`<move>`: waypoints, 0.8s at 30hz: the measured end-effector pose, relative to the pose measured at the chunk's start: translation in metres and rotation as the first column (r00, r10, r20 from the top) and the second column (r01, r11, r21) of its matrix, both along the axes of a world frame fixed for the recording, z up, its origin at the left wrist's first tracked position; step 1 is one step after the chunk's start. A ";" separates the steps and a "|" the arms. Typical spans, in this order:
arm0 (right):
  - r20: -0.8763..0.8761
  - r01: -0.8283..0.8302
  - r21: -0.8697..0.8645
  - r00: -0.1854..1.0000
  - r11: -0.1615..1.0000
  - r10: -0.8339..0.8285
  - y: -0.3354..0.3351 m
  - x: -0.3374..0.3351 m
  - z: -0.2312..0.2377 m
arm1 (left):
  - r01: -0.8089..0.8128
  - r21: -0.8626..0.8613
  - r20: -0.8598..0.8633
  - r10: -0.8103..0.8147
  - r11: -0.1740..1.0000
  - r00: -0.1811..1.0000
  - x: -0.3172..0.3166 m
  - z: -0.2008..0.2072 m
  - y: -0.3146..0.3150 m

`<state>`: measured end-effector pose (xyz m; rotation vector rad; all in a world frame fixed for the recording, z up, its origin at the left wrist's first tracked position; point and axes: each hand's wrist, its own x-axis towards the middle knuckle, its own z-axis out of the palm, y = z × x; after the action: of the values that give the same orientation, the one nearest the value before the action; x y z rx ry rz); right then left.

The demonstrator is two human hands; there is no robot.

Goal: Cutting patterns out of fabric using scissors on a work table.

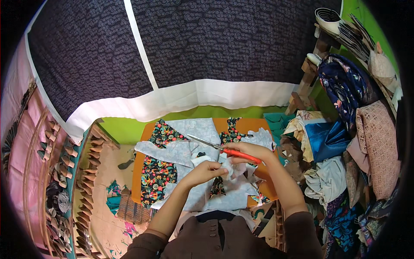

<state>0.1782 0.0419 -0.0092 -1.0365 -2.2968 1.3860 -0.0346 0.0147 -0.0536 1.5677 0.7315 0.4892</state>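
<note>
While pinching crumpled white cloth (pixel 235 173) in left grip (pixel 208 172), grasping red-handled steel scissors (pixel 237 154) in right grip (pixel 252 151). Note teal-edged rack (pixel 71 181), left, loaded with brown pointed pieces (pixel 89 177).

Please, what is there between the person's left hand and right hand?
In the head view, a bunched pale cloth is between the left hand, which pinches it, and the right hand, which holds red-handled scissors.

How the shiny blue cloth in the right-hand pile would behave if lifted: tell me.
The shiny blue cloth is probably floppy, given its folds and creases. Its glossy sheen suggests it might feel slippery. It may drag the crumpled pale cloth, which it appears to touch.
</note>
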 end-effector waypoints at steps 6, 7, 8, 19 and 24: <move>0.057 0.061 -0.002 0.997 0.998 -0.061 0.008 -0.010 -0.006 | -0.065 -0.254 -0.032 0.059 0.965 0.998 -0.001 -0.002 0.006; 0.058 0.062 0.000 0.996 0.998 -0.062 0.008 -0.011 -0.004 | -0.134 -0.425 0.093 0.191 0.895 0.977 0.000 -0.001 0.005; 0.091 0.161 -0.017 0.983 0.987 -0.159 0.007 -0.012 0.000 | -0.167 -0.590 0.190 0.337 0.790 0.922 0.001 0.000 0.005; -0.193 0.549 -0.138 0.801 0.824 -0.566 -0.026 -0.006 -0.021 | -0.217 -0.744 0.440 0.708 0.632 0.552 -0.004 0.021 0.013; -0.351 0.430 -0.172 0.814 0.886 -0.463 -0.064 -0.022 -0.031 | -0.274 -0.721 0.430 0.721 0.636 0.543 -0.001 0.022 0.016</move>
<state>0.1566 -0.0219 -0.0405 -1.1211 -1.5935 1.3458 -0.0361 0.0310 -0.0316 0.4342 0.6540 1.1273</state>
